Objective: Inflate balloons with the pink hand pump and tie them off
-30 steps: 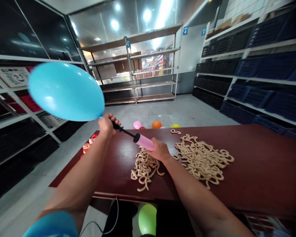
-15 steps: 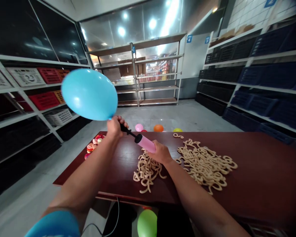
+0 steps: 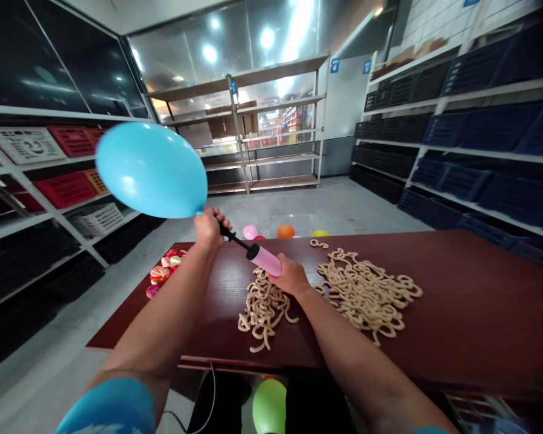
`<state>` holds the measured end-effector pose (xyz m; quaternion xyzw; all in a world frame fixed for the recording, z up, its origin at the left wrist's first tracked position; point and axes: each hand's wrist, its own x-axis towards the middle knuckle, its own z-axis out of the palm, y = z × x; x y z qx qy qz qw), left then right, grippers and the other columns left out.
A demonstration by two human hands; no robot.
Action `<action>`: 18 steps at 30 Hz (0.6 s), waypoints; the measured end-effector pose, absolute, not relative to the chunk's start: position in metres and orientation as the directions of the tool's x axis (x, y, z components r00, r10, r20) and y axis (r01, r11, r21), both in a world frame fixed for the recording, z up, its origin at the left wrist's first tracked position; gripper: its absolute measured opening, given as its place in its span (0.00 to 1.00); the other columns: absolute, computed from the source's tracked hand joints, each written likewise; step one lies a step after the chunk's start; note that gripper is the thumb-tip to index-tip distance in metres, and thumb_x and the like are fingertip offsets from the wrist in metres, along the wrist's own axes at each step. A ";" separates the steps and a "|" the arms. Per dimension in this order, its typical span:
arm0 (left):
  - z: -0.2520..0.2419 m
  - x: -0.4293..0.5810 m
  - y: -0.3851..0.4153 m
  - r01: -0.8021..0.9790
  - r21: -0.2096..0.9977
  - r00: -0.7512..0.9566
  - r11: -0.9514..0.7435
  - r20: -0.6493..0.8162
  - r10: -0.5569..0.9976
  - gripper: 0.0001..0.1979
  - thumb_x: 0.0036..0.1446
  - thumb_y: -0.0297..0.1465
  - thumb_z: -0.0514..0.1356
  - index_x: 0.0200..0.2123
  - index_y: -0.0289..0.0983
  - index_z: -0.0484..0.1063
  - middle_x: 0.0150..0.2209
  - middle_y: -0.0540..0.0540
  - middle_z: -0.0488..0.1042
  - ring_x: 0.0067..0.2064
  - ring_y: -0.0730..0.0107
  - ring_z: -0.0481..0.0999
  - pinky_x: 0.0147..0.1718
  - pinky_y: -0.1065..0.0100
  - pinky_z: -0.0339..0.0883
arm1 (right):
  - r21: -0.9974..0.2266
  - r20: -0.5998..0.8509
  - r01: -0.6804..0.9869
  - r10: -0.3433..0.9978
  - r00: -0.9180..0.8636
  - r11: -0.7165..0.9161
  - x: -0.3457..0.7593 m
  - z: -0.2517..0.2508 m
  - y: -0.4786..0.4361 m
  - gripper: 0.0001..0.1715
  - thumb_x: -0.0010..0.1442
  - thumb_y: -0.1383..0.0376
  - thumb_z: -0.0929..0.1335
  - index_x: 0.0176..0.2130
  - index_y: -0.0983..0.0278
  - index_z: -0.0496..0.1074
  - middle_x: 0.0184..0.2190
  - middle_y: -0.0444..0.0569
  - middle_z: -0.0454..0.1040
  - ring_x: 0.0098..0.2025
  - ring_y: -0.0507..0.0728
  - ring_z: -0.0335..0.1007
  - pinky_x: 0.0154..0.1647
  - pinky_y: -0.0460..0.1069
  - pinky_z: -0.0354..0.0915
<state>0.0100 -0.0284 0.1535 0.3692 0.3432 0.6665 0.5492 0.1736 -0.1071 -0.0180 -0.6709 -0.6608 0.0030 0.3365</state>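
Observation:
A large inflated blue balloon (image 3: 151,170) hangs off the upper left of my left hand (image 3: 212,228), which is closed around its neck and the black end of a hand pump. From there the pump's black rod slants down to its pink barrel (image 3: 266,261). My right hand (image 3: 290,276) wraps round the lower end of that barrel. Beneath the pump, a small pile of beige curled pieces (image 3: 265,307) lies on the dark red table (image 3: 470,301). A larger pile of similar pieces (image 3: 366,289) spreads to the right.
Colourful small items (image 3: 160,275) sit at the table's left edge. Pink, orange (image 3: 285,231) and yellow balloons show beyond the far edge. A green balloon (image 3: 269,407) is below the near edge. Shelves with crates (image 3: 63,188) stand left and right; a metal rack (image 3: 280,160) stands behind.
The view has shifted slightly, so the shelves and table contents appear further left. Both hands keep their hold, and the blue balloon looks slightly larger.

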 end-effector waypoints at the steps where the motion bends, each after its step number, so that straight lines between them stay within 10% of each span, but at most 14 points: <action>1: 0.143 0.017 -0.031 -0.487 0.863 -0.115 -0.134 0.089 0.989 0.06 0.43 0.25 0.50 0.20 0.39 0.54 0.13 0.56 0.51 0.11 0.75 0.55 0.11 0.72 0.53 | -0.448 0.437 0.889 0.891 0.124 0.096 0.173 -0.017 -0.108 0.19 0.46 0.57 0.68 0.38 0.62 0.63 0.30 0.47 0.72 0.31 0.56 0.69 0.29 0.48 0.57; 9: 0.115 0.033 -0.049 -0.531 0.845 -0.065 -0.061 0.031 0.997 0.06 0.41 0.25 0.50 0.20 0.39 0.53 0.12 0.56 0.51 0.12 0.74 0.57 0.12 0.71 0.56 | -0.434 0.457 0.891 0.885 0.089 0.135 0.169 -0.008 -0.114 0.19 0.48 0.56 0.68 0.39 0.61 0.63 0.31 0.47 0.73 0.33 0.56 0.70 0.30 0.47 0.56; 18: 0.217 -0.029 -0.047 -0.499 0.842 -0.090 -0.206 0.186 0.978 0.06 0.41 0.25 0.51 0.21 0.39 0.54 0.13 0.55 0.50 0.13 0.75 0.56 0.13 0.72 0.57 | -0.475 0.522 0.862 0.845 0.115 0.176 0.167 -0.005 -0.112 0.20 0.48 0.55 0.67 0.40 0.61 0.63 0.31 0.47 0.72 0.33 0.57 0.70 0.30 0.49 0.59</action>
